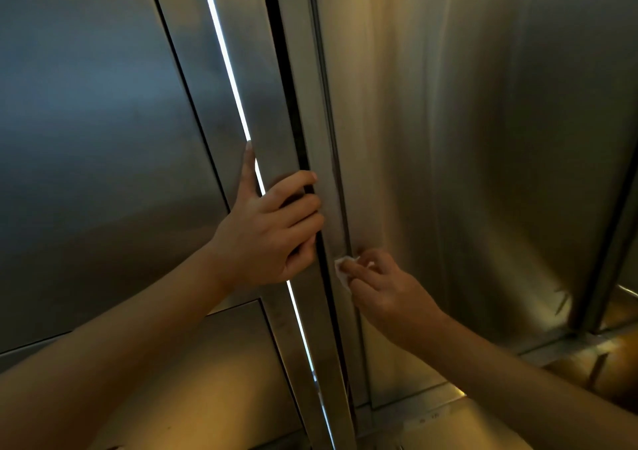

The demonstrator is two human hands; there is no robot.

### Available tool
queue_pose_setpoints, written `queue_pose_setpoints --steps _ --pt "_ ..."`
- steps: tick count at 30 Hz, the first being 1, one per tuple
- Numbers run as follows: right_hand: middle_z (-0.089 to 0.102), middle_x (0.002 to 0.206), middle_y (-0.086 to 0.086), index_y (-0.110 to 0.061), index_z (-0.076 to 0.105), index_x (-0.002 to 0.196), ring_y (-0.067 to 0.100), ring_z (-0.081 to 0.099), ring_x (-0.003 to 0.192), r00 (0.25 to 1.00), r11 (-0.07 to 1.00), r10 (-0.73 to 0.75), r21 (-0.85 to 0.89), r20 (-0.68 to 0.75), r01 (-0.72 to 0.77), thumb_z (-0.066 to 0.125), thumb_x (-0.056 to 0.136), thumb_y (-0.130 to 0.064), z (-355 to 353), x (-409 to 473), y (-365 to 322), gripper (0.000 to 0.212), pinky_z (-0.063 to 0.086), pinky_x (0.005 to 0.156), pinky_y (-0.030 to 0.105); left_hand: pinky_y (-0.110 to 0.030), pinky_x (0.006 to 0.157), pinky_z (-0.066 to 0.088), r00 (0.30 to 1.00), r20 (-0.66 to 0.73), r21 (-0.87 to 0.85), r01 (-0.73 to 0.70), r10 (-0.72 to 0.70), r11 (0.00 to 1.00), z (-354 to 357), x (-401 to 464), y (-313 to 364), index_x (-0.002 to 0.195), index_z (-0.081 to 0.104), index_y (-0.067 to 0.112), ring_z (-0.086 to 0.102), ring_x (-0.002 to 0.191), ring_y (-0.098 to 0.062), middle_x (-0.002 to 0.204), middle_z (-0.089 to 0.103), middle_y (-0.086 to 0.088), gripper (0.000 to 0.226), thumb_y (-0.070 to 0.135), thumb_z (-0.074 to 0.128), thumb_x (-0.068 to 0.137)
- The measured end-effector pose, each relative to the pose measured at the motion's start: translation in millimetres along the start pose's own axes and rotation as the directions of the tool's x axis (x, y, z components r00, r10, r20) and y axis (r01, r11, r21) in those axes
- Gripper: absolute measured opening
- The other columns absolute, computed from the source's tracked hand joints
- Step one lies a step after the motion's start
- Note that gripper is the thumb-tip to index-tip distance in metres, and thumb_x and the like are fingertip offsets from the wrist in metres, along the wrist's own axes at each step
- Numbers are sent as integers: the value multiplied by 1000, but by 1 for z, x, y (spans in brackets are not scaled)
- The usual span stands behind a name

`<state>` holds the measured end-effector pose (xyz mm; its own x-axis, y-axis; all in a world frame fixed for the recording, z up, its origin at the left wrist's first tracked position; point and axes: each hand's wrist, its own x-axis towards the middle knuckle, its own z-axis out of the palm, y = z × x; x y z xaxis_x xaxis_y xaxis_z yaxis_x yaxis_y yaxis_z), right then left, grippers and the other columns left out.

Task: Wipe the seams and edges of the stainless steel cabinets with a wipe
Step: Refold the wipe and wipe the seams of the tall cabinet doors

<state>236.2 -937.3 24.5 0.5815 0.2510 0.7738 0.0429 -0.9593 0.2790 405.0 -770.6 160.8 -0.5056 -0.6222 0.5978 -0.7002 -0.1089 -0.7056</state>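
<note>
- Left hand [269,228] grips the door edge [276,111]: fingers curl round it into the dark gap [293,104], thumb lies straight up the front face.
- Right hand [383,287] pinches a small white wipe [341,268] under the fingertips and presses it to the seam [331,132] on the right panel [483,139], just beside the gap and below the left hand.
- Wipe: light, soft, crumpled small; probably bunches or slips unless pinned flat by two or three fingertips.
- Steel: stiff, smooth, likely slippery; door edge may be sharp, so hold its broad face.
- Judgement: seam above and below the wipe is yet to be covered; a bright strip [224,56] shows along the door.
</note>
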Motion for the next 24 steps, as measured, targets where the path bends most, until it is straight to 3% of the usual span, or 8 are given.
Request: queue_pose_setpoints --steps 3,8,11,16,21,24 --pt "67 128 17 -4 70 100 31 62 100 998 999 7 49 69 -10 78 87 -2 21 -30 -13 15 55 81 32 -83 113 7 1000 -7 -2 5 -5 1000 0 0 1 100 78 16 50 132 -28 104 74 -2 25 27 56 93" --pt "68 129 13 -6 71 99 28 63 100 993 989 61 128 102 -73 77 87 -4 42 -59 -25 14 53 81 28 -87 107 14 1000 -5 6 5 -5 1000 1 0 2 92 77 15 52 130 -27 102 74 -2 21 27 60 92" --pt "69 127 12 -6 71 94 29 63 100 991 979 89 177 99 -106 74 91 -7 47 -66 -31 4 57 78 33 -87 106 15 1000 -14 16 10 -9 1000 0 1 3 88 76 14 52 129 -27 102 73 -3 20 27 61 92" --pt "70 125 11 0 75 98 30 63 101 984 932 169 333 -51 -143 70 96 -6 21 -45 -40 8 55 88 33 -88 104 18 1000 -27 30 1 0 1000 1 2 3 83 72 12 55 125 -27 98 71 -4 19 26 62 91" --pt "70 128 14 5 76 100 34 64 103 935 932 220 344 -277 -118 69 97 -2 -15 12 -32 10 51 98 36 -89 102 18 999 -34 35 -1 2 999 1 2 3 82 71 11 55 125 -28 96 71 -5 20 26 61 90" --pt "71 125 13 4 76 100 32 63 105 908 921 282 353 -310 -165 69 96 -1 -13 36 -23 9 52 96 36 -89 102 19 999 -34 33 -2 3 999 1 1 3 82 71 12 54 126 -28 97 71 -5 22 28 60 92"
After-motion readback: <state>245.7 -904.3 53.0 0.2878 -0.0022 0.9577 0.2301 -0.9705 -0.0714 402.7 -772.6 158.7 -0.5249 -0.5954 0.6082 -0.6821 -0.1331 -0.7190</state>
